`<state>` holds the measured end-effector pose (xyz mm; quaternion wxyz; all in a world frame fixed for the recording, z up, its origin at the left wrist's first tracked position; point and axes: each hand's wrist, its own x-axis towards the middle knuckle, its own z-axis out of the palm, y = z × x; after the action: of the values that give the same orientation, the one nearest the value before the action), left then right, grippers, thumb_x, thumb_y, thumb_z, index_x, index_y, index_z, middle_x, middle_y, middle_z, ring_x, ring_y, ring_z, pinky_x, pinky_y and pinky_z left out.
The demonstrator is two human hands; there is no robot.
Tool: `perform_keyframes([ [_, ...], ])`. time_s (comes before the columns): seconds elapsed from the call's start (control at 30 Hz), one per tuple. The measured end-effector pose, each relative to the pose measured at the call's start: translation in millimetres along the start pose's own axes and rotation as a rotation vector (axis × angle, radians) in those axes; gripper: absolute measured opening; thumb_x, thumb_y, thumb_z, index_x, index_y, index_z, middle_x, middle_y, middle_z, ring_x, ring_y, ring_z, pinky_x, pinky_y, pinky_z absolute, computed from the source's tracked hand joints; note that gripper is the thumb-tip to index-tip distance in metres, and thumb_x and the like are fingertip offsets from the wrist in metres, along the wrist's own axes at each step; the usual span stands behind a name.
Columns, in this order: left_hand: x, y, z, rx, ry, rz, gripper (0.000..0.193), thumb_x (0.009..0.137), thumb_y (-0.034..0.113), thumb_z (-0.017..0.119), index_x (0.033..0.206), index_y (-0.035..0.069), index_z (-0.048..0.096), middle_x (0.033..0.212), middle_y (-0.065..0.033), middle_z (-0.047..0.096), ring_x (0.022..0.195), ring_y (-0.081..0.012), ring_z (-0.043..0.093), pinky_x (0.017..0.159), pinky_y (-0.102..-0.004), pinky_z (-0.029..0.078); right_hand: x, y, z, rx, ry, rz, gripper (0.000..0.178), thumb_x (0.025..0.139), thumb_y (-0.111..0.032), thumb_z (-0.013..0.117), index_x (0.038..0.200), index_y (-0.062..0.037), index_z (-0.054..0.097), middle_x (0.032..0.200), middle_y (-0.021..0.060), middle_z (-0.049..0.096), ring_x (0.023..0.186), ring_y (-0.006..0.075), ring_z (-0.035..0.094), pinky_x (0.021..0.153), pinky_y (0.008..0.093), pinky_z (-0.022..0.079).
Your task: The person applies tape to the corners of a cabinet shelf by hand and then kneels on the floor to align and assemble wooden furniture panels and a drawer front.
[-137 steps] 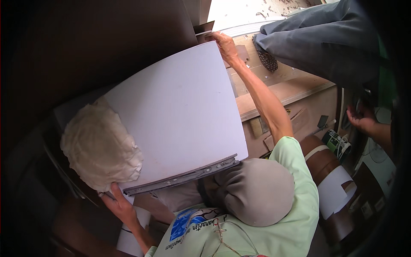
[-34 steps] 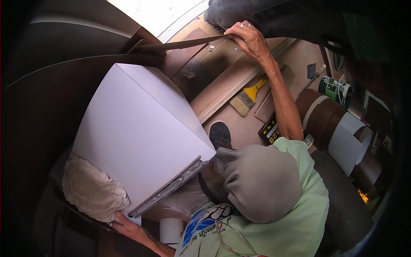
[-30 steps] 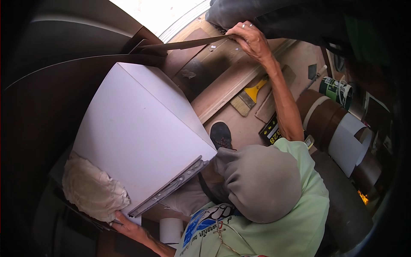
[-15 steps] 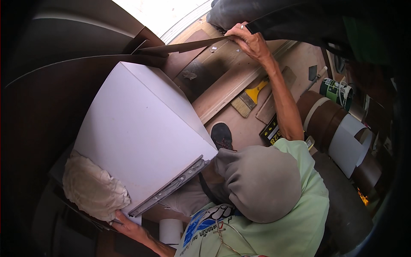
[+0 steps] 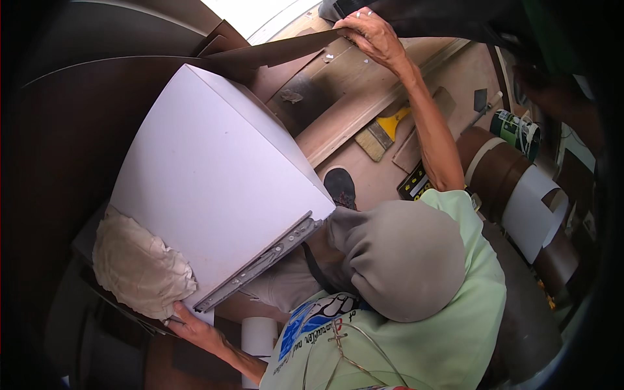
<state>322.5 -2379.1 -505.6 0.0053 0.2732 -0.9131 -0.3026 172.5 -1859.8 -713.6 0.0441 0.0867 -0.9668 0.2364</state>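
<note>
A large white box (image 5: 208,175) stands tilted before me, with a metal drawer slide (image 5: 260,263) along its near edge. My left hand (image 5: 195,328) is closed at the box's lower left corner, its fingertips partly hidden beneath a crumpled cream cloth (image 5: 140,266). Farther up, my right hand (image 5: 377,39) pinches the end of a thin brown strip (image 5: 286,55). That strip runs left past the box's far corner, towards large curved brown sheets (image 5: 71,136). My bent knee (image 5: 403,260) in grey cloth rises between my arms.
A yellow-handled paintbrush (image 5: 383,134) lies by wooden boards (image 5: 354,127). To the right are a dark green tin (image 5: 510,133), brown rolls (image 5: 491,172) and a black box (image 5: 414,183). A white roll (image 5: 259,338) stands near my left forearm. Someone's dark-clothed leg (image 5: 429,19) crosses the top.
The view has shifted, so most of the scene sits higher. The brown strip now shows more of its broad face near my right hand. Both hands keep their hold.
</note>
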Motion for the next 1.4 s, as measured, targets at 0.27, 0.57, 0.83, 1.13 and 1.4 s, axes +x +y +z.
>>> perform_keyframes([
  [0.27,-1.3,9.0,3.8,0.007,0.000,-0.016,0.066,0.095,0.032,0.057,0.136,-0.014,0.035,0.136,-0.0268,0.044,0.120,-0.0291,0.048,0.103,-0.0380,0.036,33.4,17.0,17.8,0.000,-0.015,-0.063,0.017,0.084,-0.018,0.066,0.100,-0.0138,0.063,0.090,0.0027,0.063,0.094,0.0239,0.057,0.083,0.0347,0.049],
  [0.57,-0.6,14.8,3.0,0.067,-0.004,-0.020,0.063,0.095,0.032,0.057,0.133,-0.015,0.038,0.136,-0.0275,0.044,0.120,-0.0296,0.048,0.103,-0.0379,0.034,73.7,21.4,42.3,0.011,-0.023,-0.158,0.016,0.085,-0.019,0.065,0.100,-0.0149,0.063,0.091,0.0012,0.063,0.096,0.0225,0.057,0.085,0.0340,0.050],
  [0.83,2.5,-2.5,-5.3,0.137,0.001,-0.007,0.065,0.095,0.034,0.058,0.134,-0.013,0.038,0.134,-0.0264,0.046,0.118,-0.0299,0.049,0.102,-0.0383,0.036,111.4,-1.6,107.2,0.039,-0.040,-0.281,0.015,0.086,-0.021,0.064,0.101,-0.0159,0.062,0.092,-0.0002,0.063,0.098,0.0213,0.057,0.086,0.0334,0.050],
  [1.13,1.0,9.2,1.6,0.050,0.001,-0.042,0.065,0.095,0.033,0.059,0.135,-0.013,0.037,0.135,-0.0259,0.045,0.119,-0.0290,0.048,0.102,-0.0377,0.036,115.8,-41.4,164.1,0.056,-0.031,-0.301,0.020,0.085,-0.027,0.066,0.102,-0.0171,0.065,0.097,-0.0010,0.066,0.099,0.0196,0.060,0.085,0.0313,0.053],
  [1.4,2.8,11.8,0.5,0.060,-0.009,-0.071,0.065,0.095,0.033,0.058,0.136,-0.013,0.036,0.137,-0.0263,0.044,0.120,-0.0290,0.048,0.103,-0.0377,0.035,117.6,-58.8,186.8,0.110,0.060,-0.345,0.019,0.083,-0.027,0.068,0.099,-0.0174,0.068,0.094,-0.0026,0.066,0.095,0.0172,0.061,0.079,0.0316,0.055],
])
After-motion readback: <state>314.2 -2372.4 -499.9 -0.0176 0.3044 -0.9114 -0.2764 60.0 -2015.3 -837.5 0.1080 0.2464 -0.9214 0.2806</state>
